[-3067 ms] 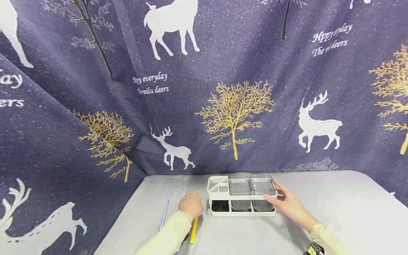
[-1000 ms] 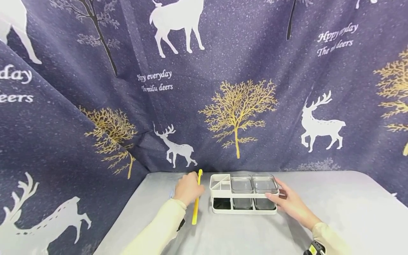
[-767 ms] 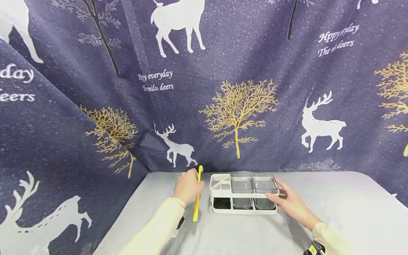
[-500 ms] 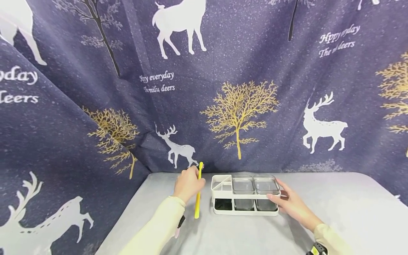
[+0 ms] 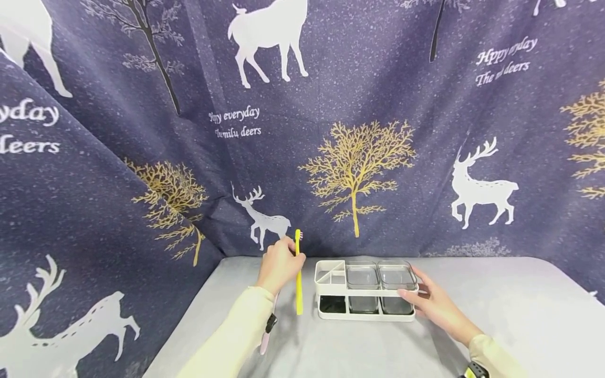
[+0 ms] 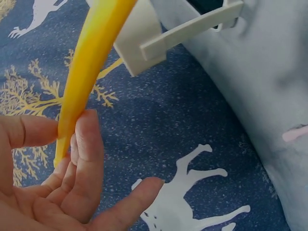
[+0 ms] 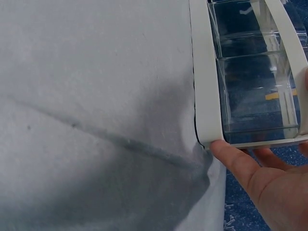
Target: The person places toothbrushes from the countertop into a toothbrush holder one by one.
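Note:
My left hand (image 5: 281, 265) pinches a yellow toothbrush (image 5: 299, 289) between thumb and fingers. The brush stands nearly upright, bristle head at the top, left of a white two-tier rack (image 5: 331, 289). In the left wrist view the yellow handle (image 6: 89, 62) runs up from the fingertips, with part of the rack behind it. My right hand (image 5: 437, 307) grips the rack's right end, thumb in front and fingers at the side and back. The right wrist view has a finger of that hand (image 7: 240, 163) touching the lower tier's corner.
Clear bins (image 5: 362, 275) sit in both tiers, and a divided compartment (image 5: 330, 273) forms the upper left. A pink handle (image 5: 264, 342) lies on the grey tabletop (image 5: 359, 349) beside my left wrist. A dark deer-print cloth (image 5: 283, 173) hangs behind.
My left hand has picked the yellow toothbrush up off the table and raised it, turning it upright. The pink handle has come into view; the light-blue stick is now hidden. My right hand stays on the rack.

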A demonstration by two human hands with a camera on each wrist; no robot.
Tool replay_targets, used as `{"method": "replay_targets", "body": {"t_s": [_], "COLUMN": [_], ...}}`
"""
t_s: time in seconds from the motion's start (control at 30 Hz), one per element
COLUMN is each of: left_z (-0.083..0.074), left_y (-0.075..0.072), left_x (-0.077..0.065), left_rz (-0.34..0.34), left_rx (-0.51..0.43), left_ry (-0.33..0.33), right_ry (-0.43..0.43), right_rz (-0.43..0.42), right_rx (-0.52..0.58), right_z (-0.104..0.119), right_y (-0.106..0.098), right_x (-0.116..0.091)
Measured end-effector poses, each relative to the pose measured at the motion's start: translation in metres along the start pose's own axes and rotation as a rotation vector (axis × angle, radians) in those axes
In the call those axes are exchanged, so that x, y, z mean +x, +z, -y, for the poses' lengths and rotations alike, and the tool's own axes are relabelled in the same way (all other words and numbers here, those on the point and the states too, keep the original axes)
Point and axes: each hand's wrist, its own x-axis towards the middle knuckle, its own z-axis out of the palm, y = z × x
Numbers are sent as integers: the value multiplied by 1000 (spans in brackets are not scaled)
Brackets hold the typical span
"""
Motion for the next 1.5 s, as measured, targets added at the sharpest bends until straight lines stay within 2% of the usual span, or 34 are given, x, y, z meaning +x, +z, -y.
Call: {"method": "replay_targets", "body": {"t_s": [0.17,0.37,0.5,0.7,1.03,1.27,1.5], "left_z": [-3,-7,-10,-14,-19,-22,-22], "left_y": [-4,-5,-3,3,14,21,24], "left_x": [4,9,11,13,14,14,15], "left_rz": [-10,13,-39,-125,-168,-157,-138], "left_rx": [-70,-297,-400,-457,-566,-547,-496], "left_ry": [-17,-34,-37,3,-13,18,18], "right_ry": [1,13,13,2,14,27,21], "right_rz": [13,18,20,22,20,18,15], "right_rx": [4,2,-6,-3,-15,-13,-9], "right_z": [2,0,1,2,2,2,2], "right_y": [1,0,-1,-2,-2,-3,-2], "right_x": [0,0,0,0,-2,-2,-1]}}
